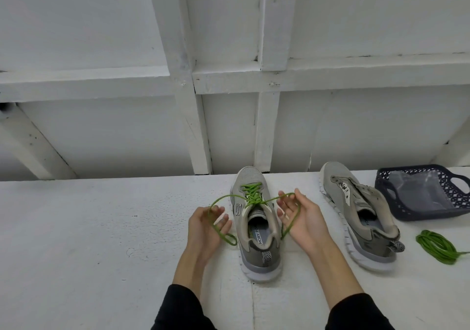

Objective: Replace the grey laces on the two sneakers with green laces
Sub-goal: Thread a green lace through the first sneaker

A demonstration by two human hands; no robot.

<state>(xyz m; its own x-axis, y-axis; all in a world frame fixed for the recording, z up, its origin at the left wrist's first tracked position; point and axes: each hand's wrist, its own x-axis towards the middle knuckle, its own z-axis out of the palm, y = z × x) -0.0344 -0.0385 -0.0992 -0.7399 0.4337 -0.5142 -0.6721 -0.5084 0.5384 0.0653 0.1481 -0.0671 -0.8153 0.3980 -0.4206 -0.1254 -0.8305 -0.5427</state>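
Person stands at a white painted surface (101, 228), both forearms in black sleeves reaching forward. Two grey sneakers sit on it, heels toward the person, toes toward the white panelled wall (101, 126).

Near sneaker (256, 228), centre: green lace (250, 194) already criss-crossed through all the eyelets I can see, both free ends coming out at the top of the tongue. Left end arcs out to the left hand (207, 230), loops over the fingers (220, 221) and hangs down in a loop beside the shoe's left flank. Left hand palm-up, fingers loosely curled round the strand; it looks like a light hold rather than a tight pinch, though the exact contact is hard to make out. Right end runs to the right hand (302, 219), also palm-up just right of the shoe, thumb and fingers curled with the lace passing across the palm and trailing down toward the shoe's collar.

Second sneaker (361, 217), to the right, well apart from the first: no lace in it, tongue pulled open, leaning slightly outward.

Further right, a second green lace (437, 247) lies coiled on the surface just beside that shoe's heel. Behind it, a dark blue perforated basket (457, 207) with a clear plastic bag (417, 189) inside.
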